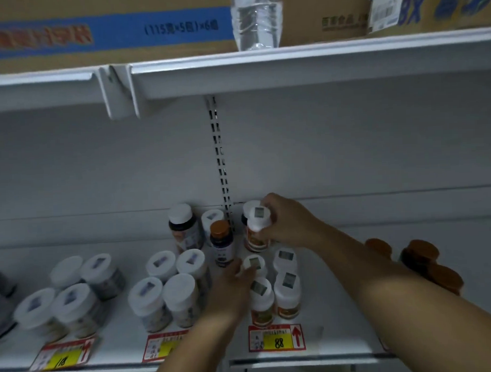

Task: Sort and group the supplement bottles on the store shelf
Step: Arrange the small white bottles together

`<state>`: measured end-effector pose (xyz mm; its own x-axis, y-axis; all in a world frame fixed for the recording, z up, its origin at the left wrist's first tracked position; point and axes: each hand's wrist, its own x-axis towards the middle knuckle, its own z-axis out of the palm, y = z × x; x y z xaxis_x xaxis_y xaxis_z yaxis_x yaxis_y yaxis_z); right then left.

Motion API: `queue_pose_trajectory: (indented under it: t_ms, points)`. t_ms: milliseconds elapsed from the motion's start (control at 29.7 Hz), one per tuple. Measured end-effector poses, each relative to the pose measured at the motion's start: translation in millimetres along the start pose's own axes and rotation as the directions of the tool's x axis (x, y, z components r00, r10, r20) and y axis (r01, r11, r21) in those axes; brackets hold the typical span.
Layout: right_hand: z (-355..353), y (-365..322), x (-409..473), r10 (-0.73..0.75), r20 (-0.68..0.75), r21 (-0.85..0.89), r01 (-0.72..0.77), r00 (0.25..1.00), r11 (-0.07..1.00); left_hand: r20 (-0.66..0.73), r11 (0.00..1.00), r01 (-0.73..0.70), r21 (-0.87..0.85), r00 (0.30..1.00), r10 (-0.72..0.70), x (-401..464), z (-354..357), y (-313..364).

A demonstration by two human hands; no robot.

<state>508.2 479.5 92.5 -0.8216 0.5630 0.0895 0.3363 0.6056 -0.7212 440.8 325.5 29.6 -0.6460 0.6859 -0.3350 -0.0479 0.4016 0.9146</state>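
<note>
My right hand (288, 222) grips a white-capped bottle with an orange label (256, 235) near the back of the white shelf (341, 330). My left hand (232, 286) holds another white-capped bottle (254, 263) in front of it. Two more orange-label bottles (261, 302) (287, 295) stand at the shelf front, one more (284, 258) behind them. An orange-capped dark bottle (221, 242) stands to the left, with a taller dark white-capped bottle (183, 227) and a white cap (212, 217) behind it.
Groups of white-capped jars stand at centre left (170, 288) and far left (72, 294). Brown-capped bottles (420, 256) sit at the right behind my forearm. Price tags (276, 339) hang on the shelf edge. Above, the upper shelf (290, 70) carries cardboard boxes and a water bottle (256, 18).
</note>
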Motion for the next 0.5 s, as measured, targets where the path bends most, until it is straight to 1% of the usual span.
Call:
queue_pose_trajectory:
  t_ms: [34,67,101,168,202,235,336,404,504]
  points:
    - [4,0,5,-0.004,0.048,-0.056,0.007,0.999,0.998,-0.028,1.0,-0.021,0.001,0.999,0.021,-3,1,-1]
    - [8,0,9,0.002,0.085,-0.106,0.007,0.996,0.994,-0.085,0.997,-0.071,0.017,0.994,0.072,-6,0,-1]
    - [12,0,13,0.014,0.112,-0.153,0.004,0.994,0.988,-0.155,0.985,-0.16,0.057,0.974,0.167,-10,-1,0]
    - [21,3,19,0.054,0.147,-0.187,-0.025,0.988,0.982,-0.256,0.921,-0.36,0.149,0.886,0.388,-19,-9,4]
    - [25,4,21,0.079,0.155,-0.183,-0.05,0.985,0.982,-0.284,0.889,-0.42,0.183,0.843,0.456,-22,-15,7]
    - [28,6,22,0.101,0.161,-0.182,-0.07,0.982,0.981,-0.305,0.868,-0.455,0.2,0.813,0.497,-25,-21,11]
    - [33,11,27,0.166,0.194,-0.209,-0.125,0.967,0.97,-0.396,0.835,-0.502,0.226,0.736,0.549,-25,-51,22]
    - [33,15,29,0.215,0.231,-0.21,-0.167,0.949,0.963,-0.427,0.812,-0.533,0.238,0.693,0.581,-20,-76,31]
    - [33,17,31,0.255,0.297,-0.193,-0.203,0.92,0.96,-0.439,0.808,-0.537,0.242,0.682,0.585,-4,-119,48]
